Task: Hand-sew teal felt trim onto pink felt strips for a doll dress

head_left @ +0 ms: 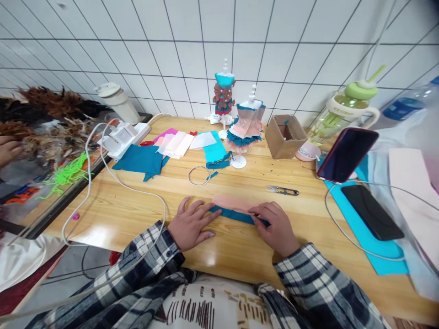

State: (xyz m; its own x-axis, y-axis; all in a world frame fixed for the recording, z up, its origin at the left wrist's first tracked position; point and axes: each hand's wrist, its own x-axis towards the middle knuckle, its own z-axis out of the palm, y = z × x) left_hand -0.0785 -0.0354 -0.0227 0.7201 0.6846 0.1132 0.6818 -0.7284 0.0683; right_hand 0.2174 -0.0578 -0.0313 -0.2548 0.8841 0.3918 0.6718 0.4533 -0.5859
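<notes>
A teal fabric strip (pixel 236 215) lies on the table in front of me, with a sheer pink strip (pixel 229 202) along its far edge. My left hand (pixel 192 224) rests flat with its fingers spread, fingertips touching the left end of the strips. At the other end, my right hand (pixel 276 226) pinches the teal strip between thumb and fingers; part of the strip is hidden under it. Thread snips (pixel 290 191) lie beyond my right hand. A thin metal ring (pixel 199 175) lies past my left hand, beside small teal scraps (pixel 212 175).
Two small dress forms (pixel 238 161) wear fabric outfits near the wall. A cardboard box (pixel 286 137), propped phone (pixel 348 154) and flat phone (pixel 372 211) are to the right. Left are teal cloth (pixel 140 159), a power strip (pixel 125 139) and a white cable (pixel 137 186) crossing my left sleeve. Another person's hand (pixel 8 150) shows at far left.
</notes>
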